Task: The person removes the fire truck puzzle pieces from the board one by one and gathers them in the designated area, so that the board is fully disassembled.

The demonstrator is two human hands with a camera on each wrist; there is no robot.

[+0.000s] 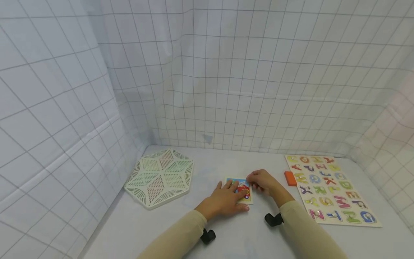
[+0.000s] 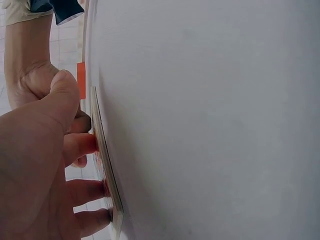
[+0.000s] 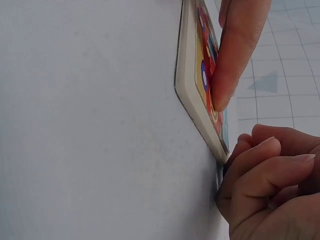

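A small picture puzzle board (image 1: 249,199) with a red vehicle on a blue and yellow ground lies on the white table. My left hand (image 1: 226,200) is spread over it, and its straight fingertips press on the picture. The left wrist view shows the board's pale layered edge (image 2: 106,157) under those fingers. At the board's far right corner, my right hand (image 1: 262,181) has its fingers curled, with thumb and index finger pinching at the corner. In the right wrist view, the curled right fingers (image 3: 260,172) overlap the corner of the board (image 3: 195,95).
To the right lies an alphabet puzzle board (image 1: 330,190) with colourful letters, an orange block (image 1: 290,178) against its left edge. A white hexagonal perforated board (image 1: 161,177) lies on the left. Grid-patterned white curtains (image 1: 258,72) stand behind the table and at its sides.
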